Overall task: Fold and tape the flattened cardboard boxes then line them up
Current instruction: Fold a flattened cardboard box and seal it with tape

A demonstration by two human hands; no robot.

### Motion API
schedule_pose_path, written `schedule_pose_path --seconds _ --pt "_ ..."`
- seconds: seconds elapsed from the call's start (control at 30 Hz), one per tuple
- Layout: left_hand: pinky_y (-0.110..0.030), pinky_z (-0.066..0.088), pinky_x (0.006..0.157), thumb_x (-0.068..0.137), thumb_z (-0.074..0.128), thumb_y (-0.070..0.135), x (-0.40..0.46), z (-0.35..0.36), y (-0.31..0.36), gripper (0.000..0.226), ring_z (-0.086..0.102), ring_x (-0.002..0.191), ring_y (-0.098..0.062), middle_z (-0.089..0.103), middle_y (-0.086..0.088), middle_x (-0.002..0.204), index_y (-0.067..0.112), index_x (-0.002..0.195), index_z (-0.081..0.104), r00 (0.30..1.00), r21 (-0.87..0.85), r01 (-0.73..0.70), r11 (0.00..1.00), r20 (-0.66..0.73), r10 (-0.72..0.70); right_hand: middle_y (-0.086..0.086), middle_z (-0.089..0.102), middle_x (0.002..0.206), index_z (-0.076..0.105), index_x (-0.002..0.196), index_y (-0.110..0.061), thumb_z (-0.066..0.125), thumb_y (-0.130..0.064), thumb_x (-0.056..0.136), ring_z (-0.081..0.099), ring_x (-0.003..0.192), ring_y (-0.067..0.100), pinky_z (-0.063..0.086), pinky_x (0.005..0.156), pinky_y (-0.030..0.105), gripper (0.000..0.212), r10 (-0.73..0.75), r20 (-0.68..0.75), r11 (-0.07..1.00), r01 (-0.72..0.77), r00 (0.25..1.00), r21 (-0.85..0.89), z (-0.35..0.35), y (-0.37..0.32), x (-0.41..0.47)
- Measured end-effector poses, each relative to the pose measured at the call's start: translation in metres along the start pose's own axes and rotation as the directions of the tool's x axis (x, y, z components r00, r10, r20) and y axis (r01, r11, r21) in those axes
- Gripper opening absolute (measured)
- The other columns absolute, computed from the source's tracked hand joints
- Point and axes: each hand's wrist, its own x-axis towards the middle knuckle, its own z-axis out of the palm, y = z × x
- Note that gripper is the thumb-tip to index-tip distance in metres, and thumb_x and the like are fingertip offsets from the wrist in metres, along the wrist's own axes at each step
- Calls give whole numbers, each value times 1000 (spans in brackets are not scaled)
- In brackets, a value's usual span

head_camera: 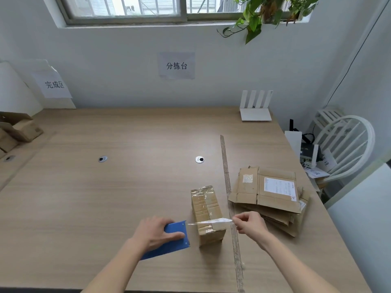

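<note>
A folded cardboard box (206,206) stands on the wooden table (105,197), its top seam covered with clear tape. My left hand (155,231) grips a blue tape dispenser (173,237) just left of the box. My right hand (248,224) pinches the free end of a clear tape strip (211,222) on the box's right side. The strip stretches from the dispenser across the near end of the box top. A stack of flattened cardboard boxes (270,195) lies to the right, the top one carrying a white shipping label.
A long strip of old tape (229,197) runs along the table between the box and the stack. Several folded boxes (19,130) sit at the far left. A white router (256,106) stands at the back right. A white chair (347,144) is beyond the right edge.
</note>
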Motion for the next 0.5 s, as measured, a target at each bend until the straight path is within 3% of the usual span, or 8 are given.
schedule_pose_path --seconds 0.3,0.5 --pt "-32 48 69 71 40 89 7 16 1 67 62 80 -15 68 10 86 31 94 65 999 -18 32 999 45 -31 4 76 80 76 84 -15 75 -16 87 70 70 14 58 61 21 3 33 1 999 -33 999 -41 6 8 11" --pt "-31 45 68 71 39 89 11 24 2 60 61 80 -14 66 12 85 34 83 60 997 -44 54 998 56 -52 3 75 77 76 83 -17 75 -16 88 68 67 13 55 58 20 5 20 -42 999 -22 999 -39 8 9 16"
